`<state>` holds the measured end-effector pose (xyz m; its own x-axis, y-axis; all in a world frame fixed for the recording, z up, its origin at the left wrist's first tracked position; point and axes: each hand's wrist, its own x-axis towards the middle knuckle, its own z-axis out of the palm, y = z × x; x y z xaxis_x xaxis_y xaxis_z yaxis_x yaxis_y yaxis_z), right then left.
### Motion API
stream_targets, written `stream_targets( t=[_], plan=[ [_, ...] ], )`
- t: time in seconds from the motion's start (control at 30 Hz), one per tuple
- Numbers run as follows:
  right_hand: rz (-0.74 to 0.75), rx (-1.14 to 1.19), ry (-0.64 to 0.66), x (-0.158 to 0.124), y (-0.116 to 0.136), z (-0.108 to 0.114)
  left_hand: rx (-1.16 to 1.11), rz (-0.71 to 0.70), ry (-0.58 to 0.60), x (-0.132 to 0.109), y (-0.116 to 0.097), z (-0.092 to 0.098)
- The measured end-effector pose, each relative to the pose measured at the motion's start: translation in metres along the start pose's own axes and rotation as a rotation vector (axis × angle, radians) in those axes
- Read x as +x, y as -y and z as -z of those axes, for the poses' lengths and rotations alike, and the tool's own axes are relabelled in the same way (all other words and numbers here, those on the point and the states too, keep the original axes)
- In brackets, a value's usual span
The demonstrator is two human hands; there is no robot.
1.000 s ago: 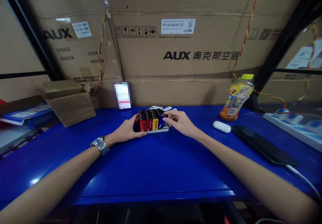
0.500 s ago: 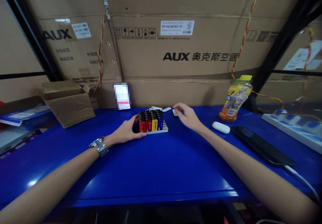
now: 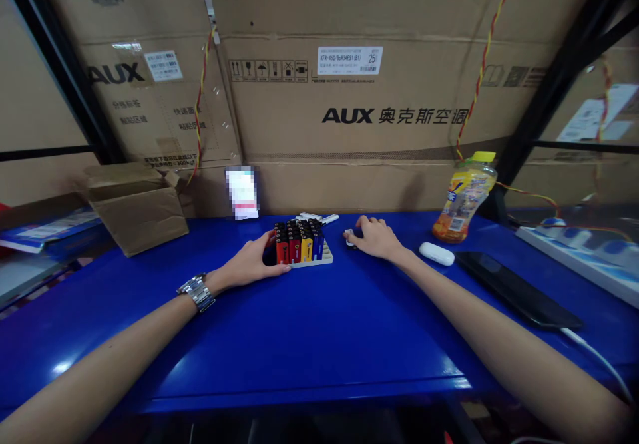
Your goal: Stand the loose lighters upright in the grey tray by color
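Observation:
My left hand (image 3: pixel 252 257) is closed around the left side of a white tray (image 3: pixel 314 262), fingers behind it and thumb along its front edge. Upright in the tray stand several lighters (image 3: pixel 294 249) in red, yellow and blue with black tops, packed in rows. The tray's right end shows bare white slots. To the right, my right hand (image 3: pixel 378 236) is low over the table, thumb and fingers closed on a small white lighter (image 3: pixel 350 237) with a dark end, partly hidden by the fingers. Behind the tray lie a few white lighters (image 3: pixel 329 218).
A lit phone (image 3: pixel 242 193) leans on the large cartons at the back. An open cardboard box (image 3: pixel 140 211) stands left. On the right are a drink bottle (image 3: pixel 462 198), a white earbud case (image 3: pixel 436 253), a black device with a cable (image 3: pixel 519 289) and a power strip (image 3: pixel 579 261).
My right hand has moved slightly nearer to me and to the right, bringing the white lighter along. My left hand stays on the tray.

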<state>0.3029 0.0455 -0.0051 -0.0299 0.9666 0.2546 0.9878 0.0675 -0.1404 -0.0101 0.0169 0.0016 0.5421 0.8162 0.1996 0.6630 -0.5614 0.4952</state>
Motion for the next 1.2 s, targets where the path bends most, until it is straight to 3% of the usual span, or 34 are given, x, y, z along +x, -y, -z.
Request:
stream_targets(
  t=[0.1, 0.23, 0.4, 0.47, 0.73, 0.87, 0.97, 1.07, 1.2],
  plan=[
    [-0.059, -0.053, 0.050, -0.003, 0.003, 0.004, 0.013, 0.010, 0.001, 0.000, 0.000, 0.000],
    [0.037, 0.089, 0.167, -0.001, 0.000, 0.002, 0.007, -0.001, -0.001, 0.000, 0.000, 0.000],
    [0.321, 0.172, 0.061, -0.003, -0.002, -0.002, -0.021, -0.008, 0.005, 0.001, 0.000, 0.000],
    [0.369, 0.257, 0.042, -0.004, -0.002, -0.001, -0.027, -0.012, 0.004, 0.001, 0.000, 0.000],
    [0.161, 0.771, -0.181, 0.001, 0.000, 0.005, 0.011, -0.010, -0.006, 0.000, 0.000, 0.000],
    [0.126, 1.178, -0.167, -0.002, 0.008, 0.006, 0.010, -0.018, 0.004, 0.000, 0.001, 0.000],
    [0.021, 1.416, -0.153, -0.007, 0.017, 0.007, 0.012, -0.011, 0.010, 0.000, 0.003, 0.000],
    [-0.036, 1.650, -0.070, -0.011, 0.025, 0.010, 0.006, -0.012, 0.012, 0.000, 0.003, -0.001],
    [-0.021, 1.657, -0.013, -0.014, 0.029, 0.011, 0.012, -0.016, -0.001, 0.000, 0.002, -0.001]
  ],
)
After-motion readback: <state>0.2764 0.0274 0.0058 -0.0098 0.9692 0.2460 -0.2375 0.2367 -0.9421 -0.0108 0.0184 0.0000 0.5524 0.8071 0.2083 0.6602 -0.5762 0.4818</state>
